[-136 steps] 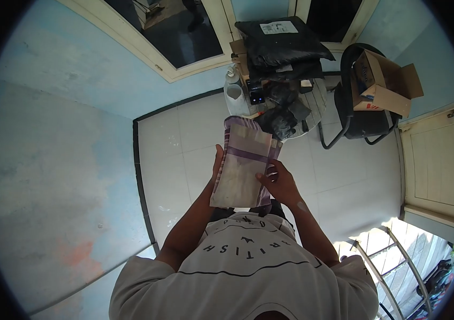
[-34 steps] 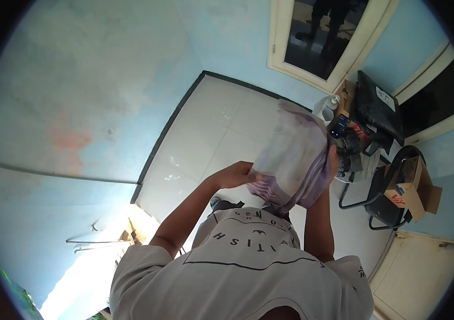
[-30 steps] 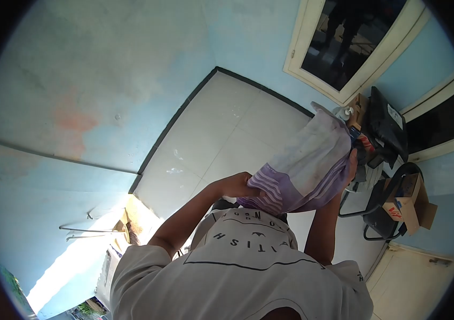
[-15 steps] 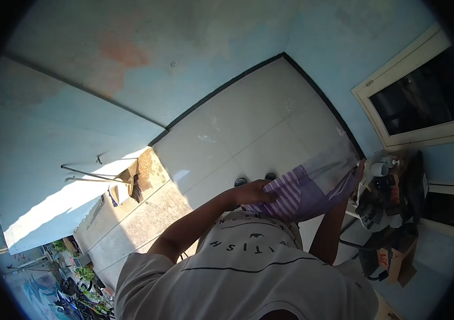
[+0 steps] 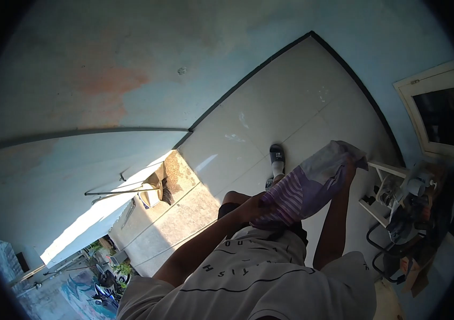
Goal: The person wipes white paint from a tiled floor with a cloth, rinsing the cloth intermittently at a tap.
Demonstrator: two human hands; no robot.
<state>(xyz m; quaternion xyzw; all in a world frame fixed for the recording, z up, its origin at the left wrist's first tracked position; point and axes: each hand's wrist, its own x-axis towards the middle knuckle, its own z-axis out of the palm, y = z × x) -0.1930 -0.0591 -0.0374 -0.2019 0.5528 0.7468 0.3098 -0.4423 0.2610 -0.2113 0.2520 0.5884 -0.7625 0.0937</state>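
A grey and purple cloth [image 5: 315,184] with white and purple stripes hangs in front of my body, bunched and partly folded. My left hand [image 5: 257,209] is closed on its striped lower left end, close to my shirt. At the upper right end, my right hand [image 5: 348,172] grips the grey and purple part. Folds of the cloth partly hide the fingers of both hands. Below the cloth, a dark slide sandal [image 5: 277,153] shows on one foot.
On the right stands a white rack [image 5: 387,169] beside a cluttered pile with a cardboard box [image 5: 415,274]. A window [image 5: 440,112] is set in the right wall. A broom [image 5: 165,192] and dustpan lean by the left wall, near a sunlit strip of floor.
My view has shifted, so the wall and floor sit differently. One foot has stepped forward past the cloth. The cloth has moved slightly right, with both hands still on it.
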